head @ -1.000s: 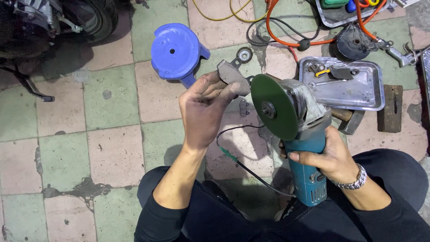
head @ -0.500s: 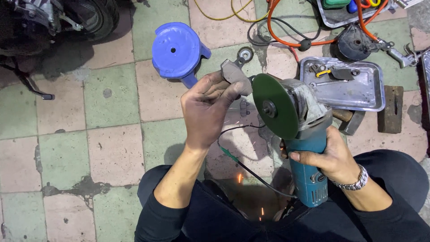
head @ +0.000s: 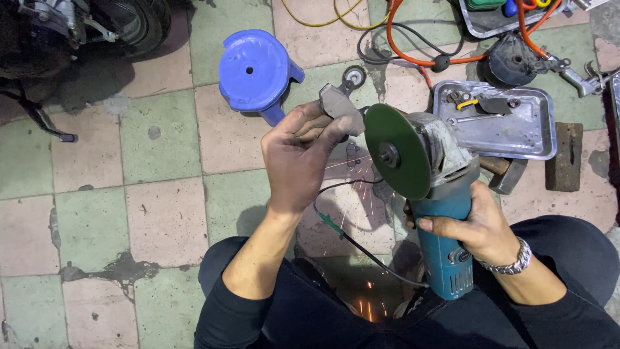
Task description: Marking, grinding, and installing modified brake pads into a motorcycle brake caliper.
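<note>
Metal piece [head: 340,108] pinched in left hand [head: 298,155] grip, touching grinder disc [head: 395,150]

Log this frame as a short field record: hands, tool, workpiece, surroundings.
left hand: pinches a small grey metal piece against the disc edge
right hand: grips the blue angle grinder
disc: green, sparks falling below it
floor: worn pink and green tiles
nearby: blue plastic stool, metal tray of small parts, orange cable

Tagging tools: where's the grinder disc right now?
Head view, centre-right: the green disc sits on the blue grinder in the right hand, its edge against the grey metal piece held by the left hand.
</note>
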